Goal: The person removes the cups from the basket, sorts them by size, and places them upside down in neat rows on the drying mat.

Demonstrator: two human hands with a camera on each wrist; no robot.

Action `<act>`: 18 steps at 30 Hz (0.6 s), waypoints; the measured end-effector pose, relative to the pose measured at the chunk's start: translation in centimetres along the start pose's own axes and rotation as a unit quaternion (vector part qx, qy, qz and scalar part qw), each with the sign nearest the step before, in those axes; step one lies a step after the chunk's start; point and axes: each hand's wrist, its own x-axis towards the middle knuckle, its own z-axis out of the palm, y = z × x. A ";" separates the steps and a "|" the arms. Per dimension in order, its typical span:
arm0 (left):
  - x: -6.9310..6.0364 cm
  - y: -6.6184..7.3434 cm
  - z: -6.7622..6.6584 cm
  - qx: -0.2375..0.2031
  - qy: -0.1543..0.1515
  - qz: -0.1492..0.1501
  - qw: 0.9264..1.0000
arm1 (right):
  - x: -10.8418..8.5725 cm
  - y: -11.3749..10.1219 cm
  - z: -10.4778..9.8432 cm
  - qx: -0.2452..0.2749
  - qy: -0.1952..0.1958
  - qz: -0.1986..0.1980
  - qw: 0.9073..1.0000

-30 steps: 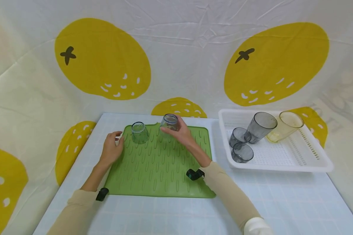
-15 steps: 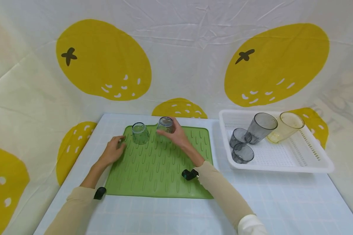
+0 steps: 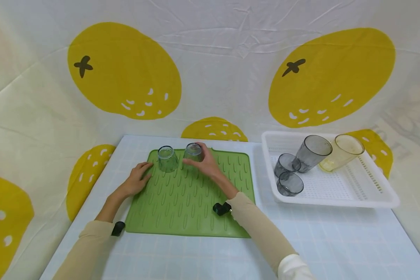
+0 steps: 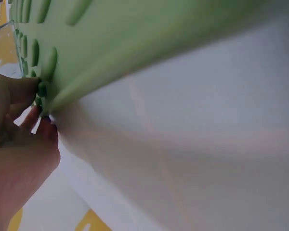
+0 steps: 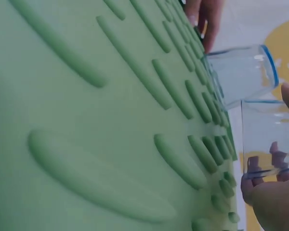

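My right hand [image 3: 208, 164] grips a clear, bluish drinking glass [image 3: 192, 152], thumb on the near side and fingers behind it. Its narrower end faces up; whether its lower rim touches the mat I cannot tell. Just left of it, a similar glass [image 3: 167, 160] stands narrow end up on the green ridged drying mat [image 3: 182, 202]. At the mat's left edge, my left hand [image 3: 135, 181] rests with its fingertips on the border. In the left wrist view, the thumb [image 4: 24, 90] lies over the mat's edge, with the other fingertips close below.
A white plastic basket [image 3: 336, 200] stands to the right. In it are two small grey glasses [image 3: 289, 184], a taller grey glass [image 3: 313, 153] and a yellow glass [image 3: 343, 152]. A fabric backdrop printed with yellow fruit [image 3: 126, 74] rises behind the table [image 3: 182, 256].
My right hand has carried its glass left and slightly down, towards the standing glass. The left hand has shifted slightly right onto the mat's edge.
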 end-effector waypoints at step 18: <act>-0.1 -0.7 -0.6 -0.021 -0.032 -0.012 0.999 | 0.3 0.9 1.1 -0.016 -0.028 -0.012 0.999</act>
